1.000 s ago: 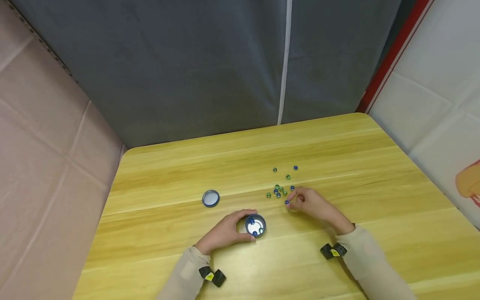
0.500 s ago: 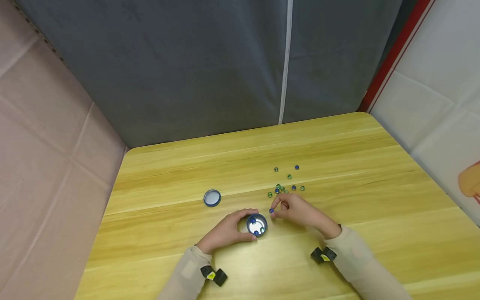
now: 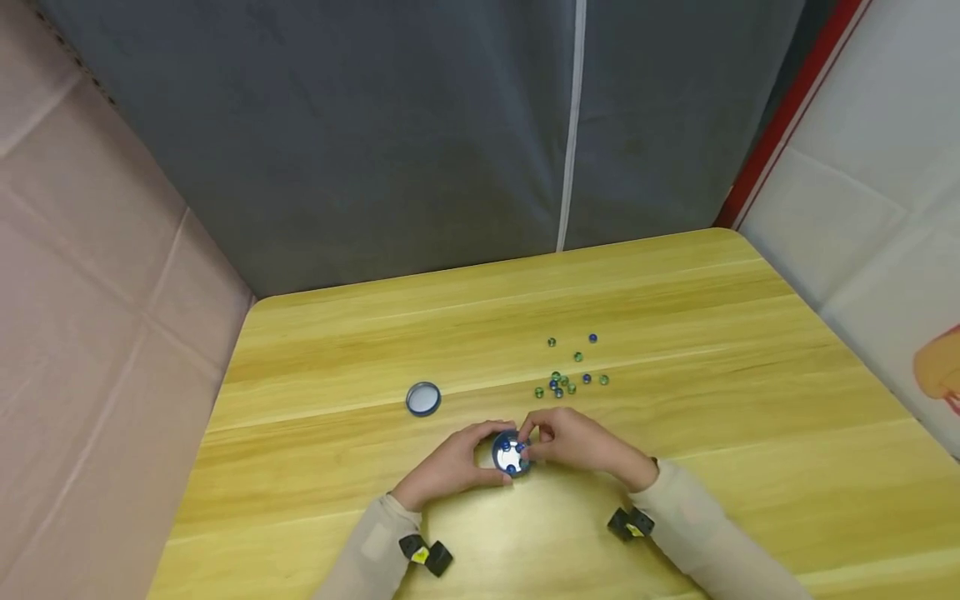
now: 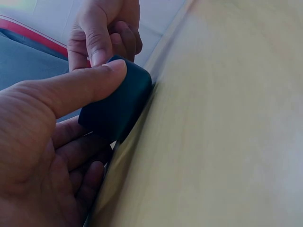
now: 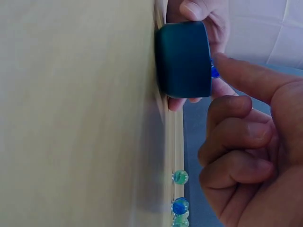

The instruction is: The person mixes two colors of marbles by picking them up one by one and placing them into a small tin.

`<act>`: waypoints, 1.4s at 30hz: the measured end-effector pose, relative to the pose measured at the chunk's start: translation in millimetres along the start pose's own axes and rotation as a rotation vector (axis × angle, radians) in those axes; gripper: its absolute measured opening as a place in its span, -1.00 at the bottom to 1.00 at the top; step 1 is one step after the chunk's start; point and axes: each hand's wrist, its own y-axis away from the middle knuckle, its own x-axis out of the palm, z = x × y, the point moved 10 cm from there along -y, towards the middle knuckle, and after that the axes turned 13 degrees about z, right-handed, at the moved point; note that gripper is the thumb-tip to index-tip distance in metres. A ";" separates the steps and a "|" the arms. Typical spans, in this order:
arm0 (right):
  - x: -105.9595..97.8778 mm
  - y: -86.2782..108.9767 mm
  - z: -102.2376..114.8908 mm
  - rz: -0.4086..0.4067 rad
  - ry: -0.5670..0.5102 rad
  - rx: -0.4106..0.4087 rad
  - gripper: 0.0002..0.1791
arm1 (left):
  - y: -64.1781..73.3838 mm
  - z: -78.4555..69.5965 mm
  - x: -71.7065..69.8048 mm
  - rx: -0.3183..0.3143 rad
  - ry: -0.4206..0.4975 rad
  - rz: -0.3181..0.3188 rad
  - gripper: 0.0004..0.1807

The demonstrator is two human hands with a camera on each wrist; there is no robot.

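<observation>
A small round dark blue tin (image 3: 513,457) stands on the table, its mouth facing up, with a few marbles inside. My left hand (image 3: 453,468) grips it from the left; the left wrist view shows the thumb on the near side of the tin (image 4: 116,99) and fingers round the far side. Thumb and forefinger of my right hand (image 3: 581,442) pinch a blue marble (image 5: 215,72) right at the tin's open mouth, the other fingers curled in. In the right wrist view the fingertips partly hide this marble.
Several green and blue marbles (image 3: 572,389) lie loose on the wooden table (image 3: 337,467), beyond my right hand. A round blue-rimmed lid (image 3: 423,399) lies to the left, behind my left hand. A grey curtain (image 3: 375,150) hangs behind the table.
My right hand has carried the blue marble leftward and nearer, from beside the loose marbles to the mouth of the tin. My left hand keeps its grip on the tin.
</observation>
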 end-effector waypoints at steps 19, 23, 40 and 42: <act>4.5 -2.4 1.3 -0.011 0.018 0.006 -0.86 | 0.1 1.4 0.5 0.017 -0.013 0.000 -0.25; 3.5 -2.2 1.1 -0.013 0.017 0.005 -0.86 | 0.5 1.4 0.5 0.019 0.000 -0.001 -0.25; -26.9 10.7 -9.2 -0.102 0.026 0.043 -0.81 | -1.3 5.2 0.3 0.003 0.010 -0.005 -0.23; -31.6 12.6 -12.0 -0.117 0.020 0.046 -0.79 | -1.4 4.2 0.3 0.010 0.004 -0.005 -0.24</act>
